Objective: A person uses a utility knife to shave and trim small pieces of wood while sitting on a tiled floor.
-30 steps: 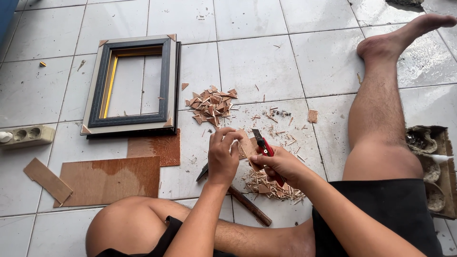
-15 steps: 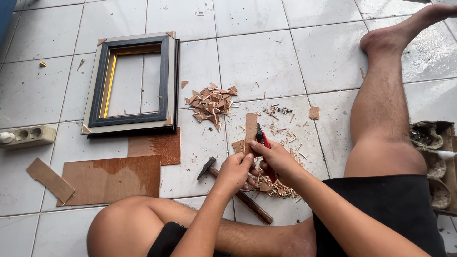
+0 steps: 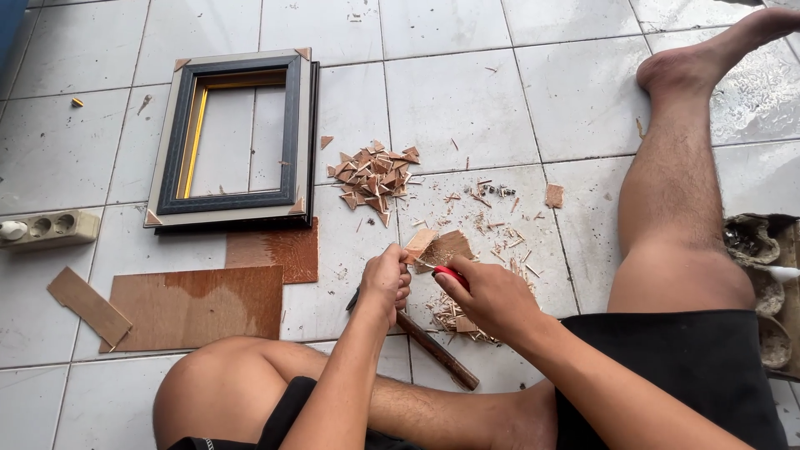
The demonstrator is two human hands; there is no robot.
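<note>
Between both hands' fingers point(image 3: 398, 279), a wood piece point(image 3: 439, 247) is pinched.

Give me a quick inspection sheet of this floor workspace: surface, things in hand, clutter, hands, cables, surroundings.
Surface: white tiled floor, littered with wood splinters.
Job's things: small brown board piece pinched at its edge; red-handled cutter against it.
Clutter: pile of triangular offcuts; hammer under the hands; brown boards; a strip.
Hands: left hand holds the board piece; right hand grips the cutter.
Cables: none seen; power strip at the left edge.
Surroundings: dark picture frame with corner pieces; open cardboard box at right.
</note>
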